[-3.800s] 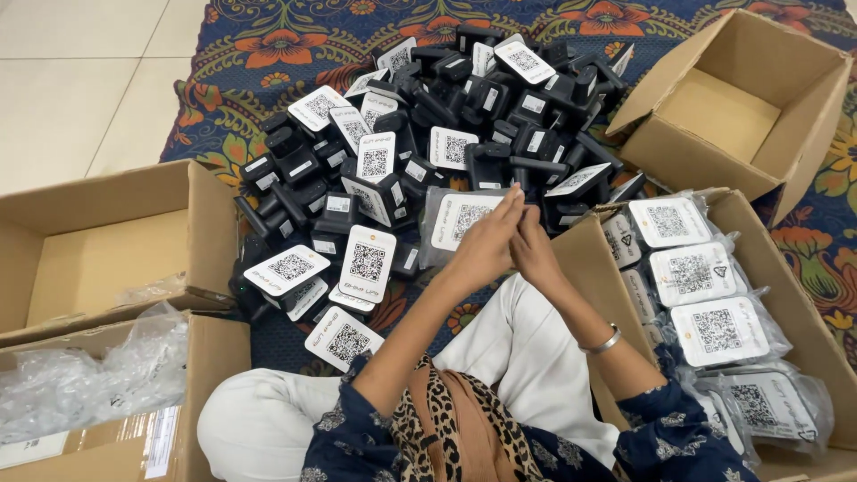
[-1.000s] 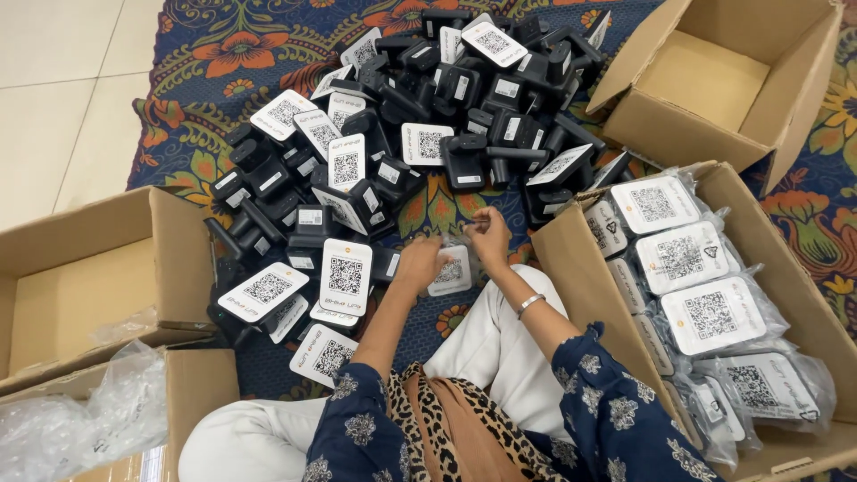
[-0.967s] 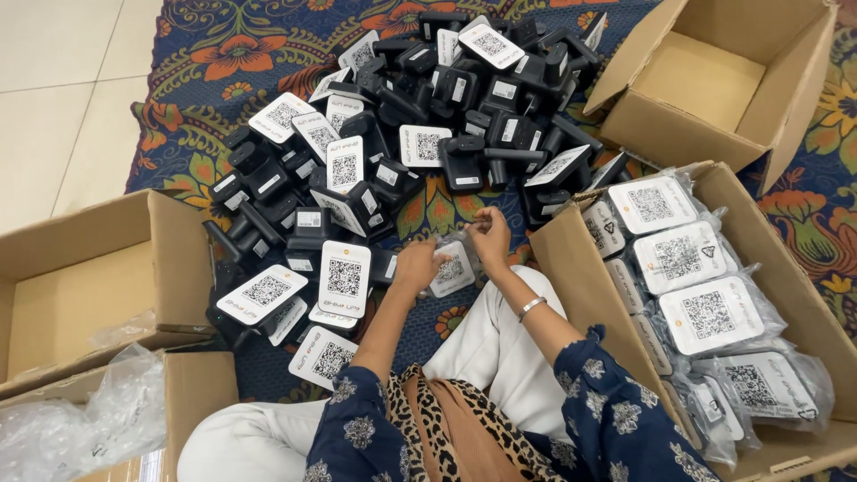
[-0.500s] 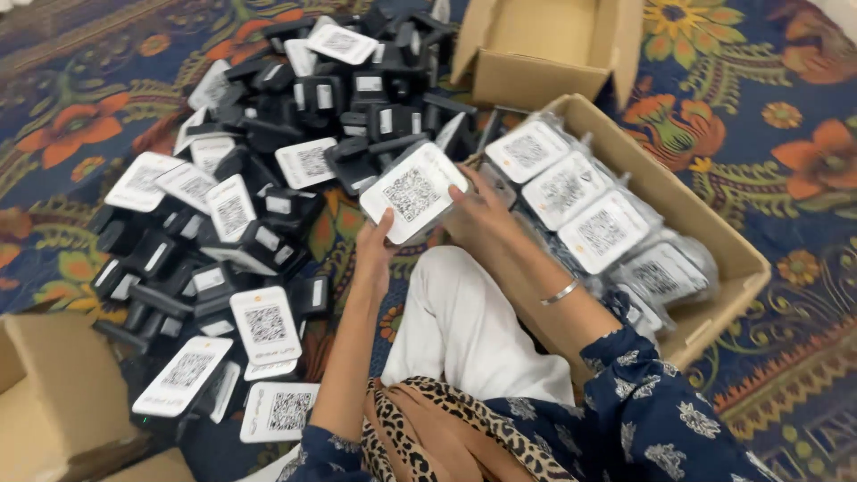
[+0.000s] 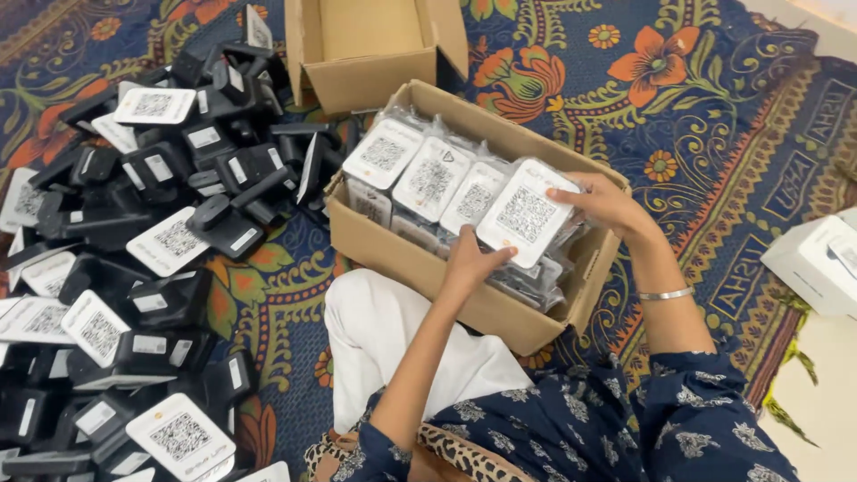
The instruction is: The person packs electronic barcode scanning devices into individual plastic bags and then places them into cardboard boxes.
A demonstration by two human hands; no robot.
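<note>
Both hands hold one white square device in a clear bag (image 5: 527,212) over the brown box (image 5: 420,259) in front of the person's knees. The left hand (image 5: 471,259) grips its lower edge, with the thumb on the white face and the fingers under it. The right hand (image 5: 607,203) grips the far upper corner, with the fingers curled round it. The device is tilted and sits at the right end of a row in the box.

The box is nearly full. Three more bagged white devices (image 5: 428,171) stand in a row beside the held one, each with a black square pattern on its face. More bagged ones lie under them.

Behind it stands a second brown box (image 5: 366,54) with its flaps open. Only bare brown card shows in the part of it that can be seen.

To the left, a big pile of black and white devices (image 5: 134,250) lies loose on the flowered carpet (image 5: 705,116), not in bags. A white box (image 5: 817,263) sits at the far right edge
</note>
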